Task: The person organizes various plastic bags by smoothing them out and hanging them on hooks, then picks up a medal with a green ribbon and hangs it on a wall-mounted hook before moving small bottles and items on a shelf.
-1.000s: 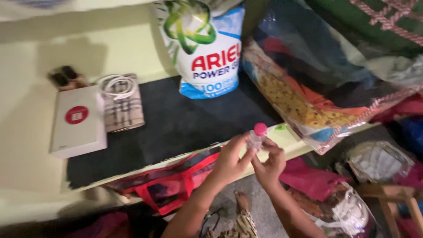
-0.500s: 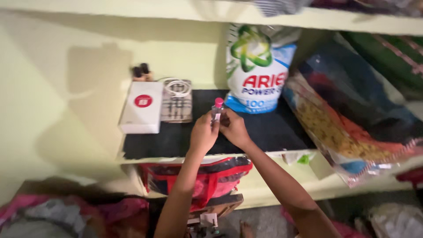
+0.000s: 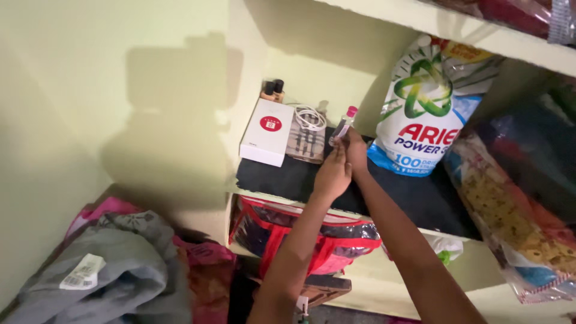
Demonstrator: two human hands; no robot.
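From the head view, near the middle of the frame, my left hand and my right hand both close around a small clear bottle with a pink cap, held tilted above the dark mat on the shelf. I think my fingers pinch its lower body, though the light is dim and the grip is hard to read.

The bottle is slim and held only at its base, so it could slip or tip if either hand loosens, and it would fall onto the mat or over the shelf's front edge toward the red-trimmed bag below.

Room is tight. Just left of my hands lie a checked pouch with a coiled white cable and a white box; to the right stands a big detergent bag. The bare mat in front of that bag is the open patch. Two small dark-capped bottles stand at the back corner.
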